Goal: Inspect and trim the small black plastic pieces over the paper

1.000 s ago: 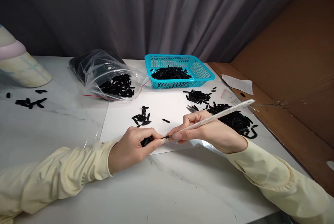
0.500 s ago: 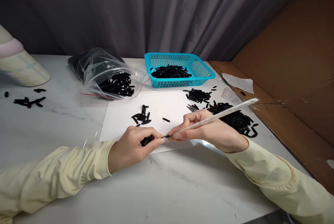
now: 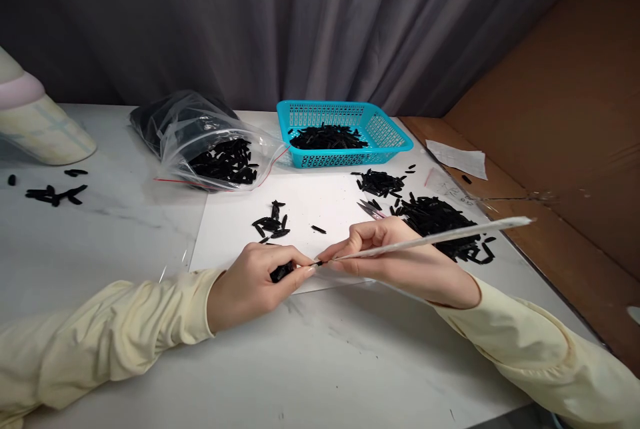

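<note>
Between the thumb and forefinger of my left hand a small slim black piece is pinched. More black pieces show in the hollow of that hand. My right hand is closed around a long, thin, pale tool with a whitish wrapped-looking handle; its narrow end meets the black piece, and its exact kind is unclear. The two hands' fingertips almost touch, above the near edge of a white sheet. A single loose black piece and a little pile lie on the sheet beyond.
A blue basket and an open zip bag, both with black pieces, stand at the back. Right lie a large black pile, a smaller pile and pointed metal tips. A pale tumbler is far left.
The tool's back end has swung down and to the right, and my right hand has tilted with it. My left hand stays nearly still, pinching the black piece.
</note>
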`<state>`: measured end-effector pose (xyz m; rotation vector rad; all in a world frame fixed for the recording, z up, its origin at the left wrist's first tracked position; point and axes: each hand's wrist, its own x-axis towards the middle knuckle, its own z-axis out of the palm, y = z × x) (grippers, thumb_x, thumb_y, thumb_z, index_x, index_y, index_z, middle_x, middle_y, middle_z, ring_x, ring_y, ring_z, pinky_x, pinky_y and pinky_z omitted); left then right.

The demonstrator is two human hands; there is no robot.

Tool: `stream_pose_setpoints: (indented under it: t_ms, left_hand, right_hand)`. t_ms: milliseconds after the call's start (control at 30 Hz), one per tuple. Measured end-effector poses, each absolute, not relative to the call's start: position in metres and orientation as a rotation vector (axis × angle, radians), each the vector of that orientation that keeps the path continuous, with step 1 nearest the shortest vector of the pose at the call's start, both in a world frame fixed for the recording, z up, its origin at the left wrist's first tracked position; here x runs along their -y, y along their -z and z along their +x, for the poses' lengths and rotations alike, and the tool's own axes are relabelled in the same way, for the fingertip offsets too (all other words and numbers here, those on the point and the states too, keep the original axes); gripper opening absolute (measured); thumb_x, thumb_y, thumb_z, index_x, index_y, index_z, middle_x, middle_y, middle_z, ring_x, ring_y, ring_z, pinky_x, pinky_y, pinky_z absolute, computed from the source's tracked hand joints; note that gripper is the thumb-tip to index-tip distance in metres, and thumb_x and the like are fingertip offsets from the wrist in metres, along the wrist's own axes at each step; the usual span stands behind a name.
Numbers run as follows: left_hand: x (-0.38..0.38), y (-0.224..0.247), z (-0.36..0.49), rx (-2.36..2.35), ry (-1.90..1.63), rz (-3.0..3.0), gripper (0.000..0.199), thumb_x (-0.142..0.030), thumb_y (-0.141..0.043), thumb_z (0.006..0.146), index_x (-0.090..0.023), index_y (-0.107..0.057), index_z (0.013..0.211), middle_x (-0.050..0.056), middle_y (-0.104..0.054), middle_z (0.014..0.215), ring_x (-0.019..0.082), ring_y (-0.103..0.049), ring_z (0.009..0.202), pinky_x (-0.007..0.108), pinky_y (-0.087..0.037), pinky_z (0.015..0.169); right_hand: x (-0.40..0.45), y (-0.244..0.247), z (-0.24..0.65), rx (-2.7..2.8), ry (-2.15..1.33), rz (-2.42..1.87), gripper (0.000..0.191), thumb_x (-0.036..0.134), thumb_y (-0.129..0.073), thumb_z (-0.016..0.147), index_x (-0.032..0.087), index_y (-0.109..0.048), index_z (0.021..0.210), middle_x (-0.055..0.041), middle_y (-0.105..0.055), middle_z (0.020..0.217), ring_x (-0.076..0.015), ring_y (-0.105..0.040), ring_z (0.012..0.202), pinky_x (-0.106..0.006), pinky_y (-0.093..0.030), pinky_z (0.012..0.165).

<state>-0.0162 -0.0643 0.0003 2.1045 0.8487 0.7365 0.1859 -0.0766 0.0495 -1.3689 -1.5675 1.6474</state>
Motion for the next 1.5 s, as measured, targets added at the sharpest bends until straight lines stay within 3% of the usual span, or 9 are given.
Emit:
stream_pose_setpoints:
  t_ms: [100,267,467,633,767,1000,1133,1267,1500]
  left_hand:
    - [0.064,0.000,-0.017,-0.844,-0.727,2.121,0.015,-0.017,-0.052,0.083,-0.012,-0.065,0.076,0.000,-0.065,0.061,0.007,-0.052,0.051,0.016,-0.039,0.051]
    - [0.064,-0.001,-0.017,-0.842,-0.731,2.133,0.015,-0.016,-0.052,0.083,-0.011,-0.066,0.078,0.002,-0.068,0.065,0.008,-0.056,0.053,0.016,-0.041,0.053]
    - [0.064,0.000,-0.016,-0.861,-0.754,2.088,0.015,-0.016,-0.054,0.081,-0.011,-0.068,0.079,0.001,-0.070,0.069,0.009,-0.060,0.057,0.016,-0.043,0.056]
    - [0.063,-0.001,-0.015,-0.889,-0.735,2.018,0.016,-0.019,-0.053,0.082,-0.012,-0.068,0.079,0.001,-0.070,0.072,0.010,-0.061,0.061,0.017,-0.045,0.059]
    - [0.062,-0.002,-0.015,-0.933,-0.713,1.961,0.017,-0.022,-0.053,0.082,-0.013,-0.067,0.078,0.000,-0.070,0.071,0.011,-0.061,0.062,0.018,-0.045,0.059]
    - [0.060,-0.003,-0.013,-0.926,-0.720,1.935,0.016,-0.019,-0.054,0.080,-0.014,-0.067,0.072,-0.001,-0.068,0.067,0.009,-0.058,0.060,0.017,-0.043,0.058]
    - [0.062,-0.003,-0.014,-0.894,-0.775,1.967,0.013,-0.017,-0.056,0.080,-0.013,-0.067,0.074,-0.002,-0.066,0.064,0.008,-0.055,0.054,0.016,-0.041,0.053]
    - [0.062,-0.002,-0.015,-0.887,-0.799,1.976,0.012,-0.017,-0.056,0.080,-0.013,-0.067,0.074,-0.002,-0.064,0.062,0.006,-0.051,0.051,0.016,-0.039,0.050]
    - [0.063,-0.002,-0.014,-0.886,-0.783,1.938,0.013,-0.019,-0.057,0.080,-0.013,-0.068,0.078,-0.001,-0.066,0.064,0.008,-0.054,0.053,0.017,-0.040,0.052]
  right_hand:
    - [0.082,-0.048,0.183,1.665,-1.526,-1.376,0.018,0.017,-0.061,0.074,0.017,-0.050,0.061,-0.0062,-0.071,0.086,-0.0209,-0.066,0.087,-0.026,-0.050,0.065]
    - [0.097,-0.037,0.181,2.031,-1.005,-1.429,0.021,0.021,-0.053,0.083,0.018,-0.049,0.063,-0.0038,-0.071,0.086,-0.0145,-0.064,0.067,-0.020,-0.044,0.051]
    - [0.118,-0.022,0.175,2.282,-0.426,-1.108,0.017,0.009,-0.037,0.088,0.016,-0.051,0.082,-0.0109,-0.066,0.085,-0.0186,-0.064,0.078,-0.026,-0.051,0.063]
    - [0.115,-0.015,0.169,2.345,-0.072,-0.920,0.016,-0.001,-0.037,0.085,0.010,-0.049,0.084,-0.0201,-0.064,0.091,-0.0236,-0.063,0.089,-0.033,-0.053,0.075]
    - [0.112,-0.015,0.169,2.340,0.025,-0.911,0.017,-0.001,-0.037,0.086,0.010,-0.050,0.082,-0.0215,-0.066,0.093,-0.0235,-0.064,0.091,-0.032,-0.055,0.074]
    - [0.109,-0.012,0.172,2.206,-0.023,-1.021,0.013,0.003,-0.044,0.087,0.013,-0.050,0.080,-0.0196,-0.065,0.102,-0.0208,-0.066,0.085,-0.029,-0.054,0.071]
    - [0.099,-0.023,0.178,1.945,-0.592,-1.286,0.016,0.011,-0.052,0.084,0.018,-0.050,0.070,-0.0080,-0.070,0.091,-0.0183,-0.068,0.080,-0.025,-0.053,0.065]
    - [0.087,-0.039,0.184,1.520,-1.285,-1.383,0.030,0.020,-0.064,0.075,0.019,-0.044,0.053,-0.0045,-0.069,0.068,-0.0241,-0.065,0.092,-0.027,-0.053,0.068]
    - [0.082,-0.043,0.186,1.319,-1.526,-1.424,0.029,0.018,-0.072,0.064,0.017,-0.048,0.048,-0.0041,-0.069,0.069,-0.0241,-0.065,0.090,-0.033,-0.051,0.076]
